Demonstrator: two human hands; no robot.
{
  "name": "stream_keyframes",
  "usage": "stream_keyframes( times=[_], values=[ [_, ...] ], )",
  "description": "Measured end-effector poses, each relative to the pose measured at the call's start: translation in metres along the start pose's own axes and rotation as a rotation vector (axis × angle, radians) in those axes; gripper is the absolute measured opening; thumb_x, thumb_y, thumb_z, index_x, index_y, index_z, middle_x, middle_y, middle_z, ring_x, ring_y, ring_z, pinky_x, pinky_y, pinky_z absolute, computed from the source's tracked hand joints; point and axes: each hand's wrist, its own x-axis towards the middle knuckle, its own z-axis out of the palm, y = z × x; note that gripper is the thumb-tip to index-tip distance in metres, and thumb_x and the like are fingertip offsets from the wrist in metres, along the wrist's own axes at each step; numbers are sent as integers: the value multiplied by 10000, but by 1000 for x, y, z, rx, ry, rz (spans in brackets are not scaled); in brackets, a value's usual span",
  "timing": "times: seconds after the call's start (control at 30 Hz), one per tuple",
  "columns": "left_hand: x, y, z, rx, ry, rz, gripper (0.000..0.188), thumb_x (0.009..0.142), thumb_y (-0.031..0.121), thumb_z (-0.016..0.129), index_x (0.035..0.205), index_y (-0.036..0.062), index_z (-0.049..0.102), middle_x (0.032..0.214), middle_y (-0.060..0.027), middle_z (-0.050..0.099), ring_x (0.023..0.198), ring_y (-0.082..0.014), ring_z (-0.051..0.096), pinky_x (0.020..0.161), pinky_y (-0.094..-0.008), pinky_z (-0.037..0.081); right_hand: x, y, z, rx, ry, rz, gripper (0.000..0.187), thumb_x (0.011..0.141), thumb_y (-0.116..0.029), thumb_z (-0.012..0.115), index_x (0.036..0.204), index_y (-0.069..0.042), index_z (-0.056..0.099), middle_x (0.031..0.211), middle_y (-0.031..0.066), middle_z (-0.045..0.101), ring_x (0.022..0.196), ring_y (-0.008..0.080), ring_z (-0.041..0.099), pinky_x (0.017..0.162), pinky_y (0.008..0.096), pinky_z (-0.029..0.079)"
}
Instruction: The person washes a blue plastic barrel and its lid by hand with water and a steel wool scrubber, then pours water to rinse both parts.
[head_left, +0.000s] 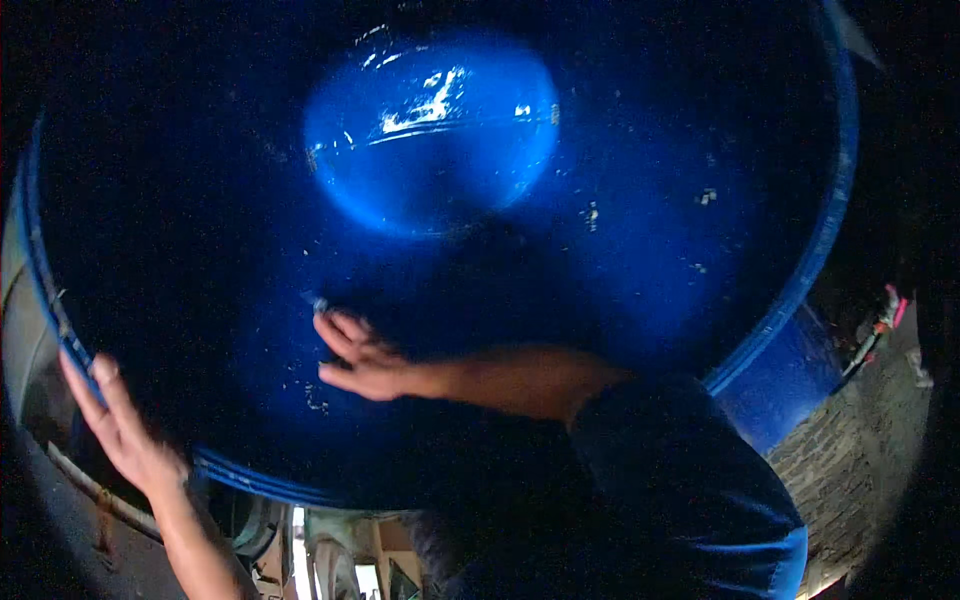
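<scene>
A large blue barrel (832,215) fills most of the view, its mouth facing me and its inside mostly dark. At the left, my left hand (130,440) grips the barrel's rim, with the rim between thumb and fingers. My right hand (365,360) reaches inside from the right, fingers loosely bent and thumb held apart. It is slightly blurred, close to the inner wall. A small pale speck (319,303) shows at its fingertips; whether it touches them I cannot tell. Deeper in lies a bright blue round area (440,180) with white glints.
Pale flakes (707,196) are scattered over the inner wall. Outside the rim at the right are a blue surface (775,385), a rough grey ground or wall (850,460) and something red and pink (890,315). Pale, cluttered items (350,560) show below the near rim.
</scene>
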Motion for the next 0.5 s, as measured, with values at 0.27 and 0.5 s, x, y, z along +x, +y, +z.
stream_keyframes(
  times=[0.27, 0.5],
  values=[
    [19, 60, 20, -309, -67, 41, 491, 1036, 186, 445, 1501, 56, 356, 1526, -124, 397, 1417, -232, 340, 1169, -362, 220, -159, 54, -179, -841, -404, 796, 741, 946, -655, 382, 1245, -14, 602, 1360, 240, 508, 1332, 388, 419, 1097, 581, 313],
    [32, 67, 19, -286, -34, 102, 493, 1012, 147, 492, 1484, 53, 385, 1491, -149, 444, 1377, -268, 411, 1138, -372, 294, -270, -99, -193, -900, -611, 618, 669, 999, -538, 379, 1281, 37, 572, 1299, 217, 569, 1286, 377, 479, 1061, 516, 398]
  ],
)
